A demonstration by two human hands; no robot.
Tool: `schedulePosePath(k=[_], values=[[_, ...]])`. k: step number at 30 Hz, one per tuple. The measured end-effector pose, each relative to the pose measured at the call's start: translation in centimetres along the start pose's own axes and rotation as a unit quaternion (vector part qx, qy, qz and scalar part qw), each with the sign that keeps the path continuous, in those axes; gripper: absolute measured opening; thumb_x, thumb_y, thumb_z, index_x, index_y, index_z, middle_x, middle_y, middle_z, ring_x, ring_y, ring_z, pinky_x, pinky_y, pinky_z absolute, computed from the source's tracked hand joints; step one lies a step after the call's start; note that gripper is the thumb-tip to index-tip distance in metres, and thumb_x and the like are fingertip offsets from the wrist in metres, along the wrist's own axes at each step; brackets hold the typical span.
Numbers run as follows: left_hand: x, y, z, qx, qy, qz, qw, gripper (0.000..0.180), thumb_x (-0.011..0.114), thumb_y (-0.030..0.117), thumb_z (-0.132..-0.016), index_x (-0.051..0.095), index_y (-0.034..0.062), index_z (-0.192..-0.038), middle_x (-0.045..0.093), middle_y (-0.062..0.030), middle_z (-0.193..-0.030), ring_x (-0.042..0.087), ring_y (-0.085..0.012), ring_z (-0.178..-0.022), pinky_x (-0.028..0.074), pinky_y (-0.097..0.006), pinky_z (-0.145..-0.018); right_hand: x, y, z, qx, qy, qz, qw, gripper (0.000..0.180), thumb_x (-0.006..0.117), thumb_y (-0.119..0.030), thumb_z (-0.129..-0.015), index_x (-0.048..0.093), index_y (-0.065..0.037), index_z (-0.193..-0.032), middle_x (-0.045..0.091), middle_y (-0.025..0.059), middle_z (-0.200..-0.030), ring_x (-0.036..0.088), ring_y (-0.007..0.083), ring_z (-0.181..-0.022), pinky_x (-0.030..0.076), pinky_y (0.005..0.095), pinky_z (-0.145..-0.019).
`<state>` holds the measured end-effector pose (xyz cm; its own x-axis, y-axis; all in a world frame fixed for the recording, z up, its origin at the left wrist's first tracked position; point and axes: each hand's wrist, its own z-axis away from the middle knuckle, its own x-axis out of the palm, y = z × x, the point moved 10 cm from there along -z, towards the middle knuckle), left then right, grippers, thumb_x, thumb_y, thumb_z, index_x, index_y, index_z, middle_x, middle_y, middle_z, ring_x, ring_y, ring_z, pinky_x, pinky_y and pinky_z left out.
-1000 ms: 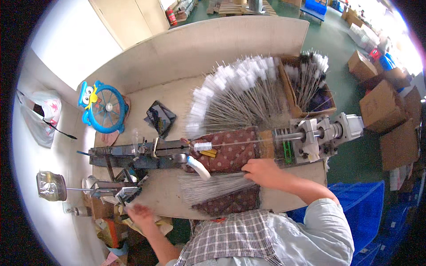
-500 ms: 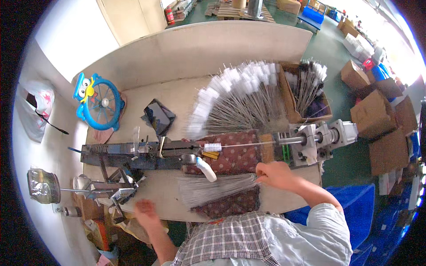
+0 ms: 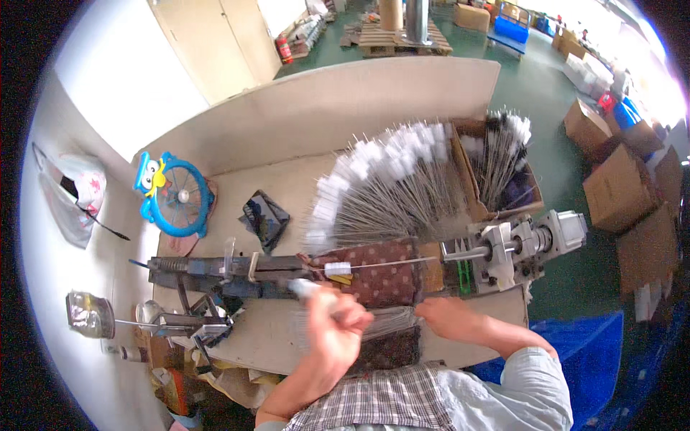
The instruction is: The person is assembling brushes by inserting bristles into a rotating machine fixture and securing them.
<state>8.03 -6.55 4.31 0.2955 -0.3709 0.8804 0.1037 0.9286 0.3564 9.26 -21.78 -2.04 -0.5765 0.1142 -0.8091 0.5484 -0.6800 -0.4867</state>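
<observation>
My left hand (image 3: 336, 327), slightly blurred, is curled around the white handle (image 3: 303, 288) of a lever on the bench machine (image 3: 208, 267); only the handle's upper part shows. Just beyond it, a small white brush (image 3: 338, 269) lies level, its thin wire stem (image 3: 402, 262) running right toward the metal spindle (image 3: 467, 254). With fingers pinched, my right hand (image 3: 447, 317) grips the right ends of a bundle of thin wires (image 3: 388, 323). Those wires rest on a brown dotted cloth (image 3: 388, 350), partly hidden behind my left hand.
Behind the machine, many finished white brushes (image 3: 381, 179) are fanned out, next to a carton (image 3: 467, 172) of more brushes. A blue toy-like wheel (image 3: 180, 195) and a dark plastic packet (image 3: 264, 221) sit at the left. A motor unit (image 3: 564, 231) projects past the table's right end.
My left hand has risen from the table's front edge, moving right and up to the lever's handle. My right hand stays at the wire ends. The whole view has shifted slightly.
</observation>
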Motion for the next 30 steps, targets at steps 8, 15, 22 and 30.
schedulePosePath(k=[8,15,22,30], values=[[-4.2,5.3,3.8,0.025,0.094,-0.019,0.995,0.043,0.039,0.039,-0.094,0.057,0.0009,-0.087,0.05,-0.0016,-0.062,0.042,-0.0111,-0.047,0.043,-0.029,-0.055,-5.0,-2.3,1.1,-0.004,0.037,0.078,0.996,0.021,0.054,-0.005,-0.071,0.055,-0.002,-0.092,0.056,0.0139,-0.087,0.059,0.0326,-0.082,0.05,0.0409,-0.068],[0.0,0.1,1.9,-0.123,-0.108,-0.376,0.912,0.022,0.049,0.014,-0.091,0.058,-0.0046,-0.084,0.063,-0.013,-0.077,0.058,-0.0166,-0.061,0.049,-0.033,-0.058,-20.4,-0.7,6.0,0.027,0.366,0.059,0.928,0.017,0.056,0.002,-0.073,0.062,-0.002,-0.088,0.059,0.0129,-0.08,0.059,0.0303,-0.075,0.048,0.0357,-0.064],[6.8,-4.6,-5.2,0.247,-0.167,-0.823,0.484,0.032,0.058,0.016,-0.084,0.049,0.0068,-0.113,0.057,-0.0119,-0.093,0.061,-0.0299,-0.074,0.049,-0.036,-0.058,-17.6,0.5,1.5,-0.01,0.36,-0.031,0.932,0.02,0.054,0.001,-0.076,0.062,-0.002,-0.094,0.063,0.0138,-0.086,0.061,0.0307,-0.081,0.05,0.0369,-0.07],[7.9,-7.5,-9.9,0.325,-0.186,-0.876,0.305,0.02,0.058,0.016,-0.082,0.054,0.01,-0.1,0.054,-0.0074,-0.083,0.06,-0.0275,-0.07,0.048,-0.04,-0.055,-16.5,2.7,-0.8,0.011,0.371,0.002,0.929,0.019,0.055,-0.01,-0.079,0.063,-0.009,-0.096,0.062,0.0138,-0.076,0.061,0.033,-0.077,0.049,0.0402,-0.066]])
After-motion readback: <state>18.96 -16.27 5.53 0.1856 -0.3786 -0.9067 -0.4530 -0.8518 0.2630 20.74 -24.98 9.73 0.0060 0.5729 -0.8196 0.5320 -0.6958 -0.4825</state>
